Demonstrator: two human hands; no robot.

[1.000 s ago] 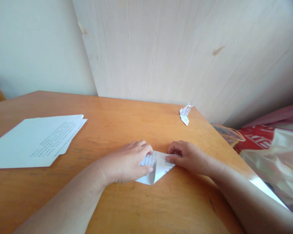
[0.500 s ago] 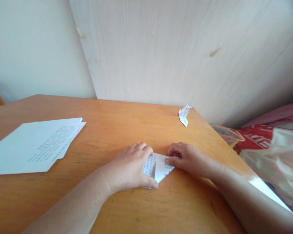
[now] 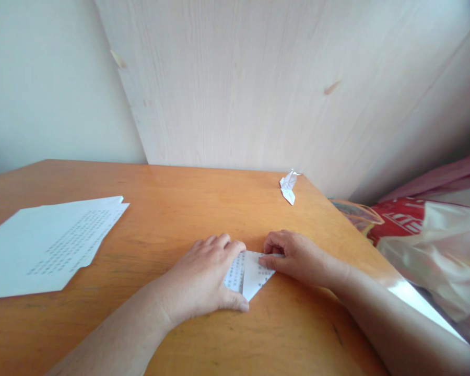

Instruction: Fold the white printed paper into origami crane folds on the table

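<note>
A small piece of folded paper (image 3: 253, 278) with printed characters lies on the wooden table in front of me, its lower point towards me. My left hand (image 3: 206, 277) holds it from the left, thumb along the near edge and index finger at the far edge. On the right, my right hand (image 3: 293, 256) pinches the paper's right corner between thumb and curled fingers. The left part of the sheet is hidden under my left hand.
A stack of printed paper sheets (image 3: 58, 245) lies on the left of the table (image 3: 188, 203). A folded paper figure (image 3: 288, 187) stands near the back right corner. Bags, one of them red (image 3: 399, 216), are beyond the right edge. A pale wooden panel (image 3: 235, 89) rises behind.
The whole view has shifted slightly, so the table's things appear a little further left and lower. Both hands keep their hold on the folded paper, with hardly any movement against it.
</note>
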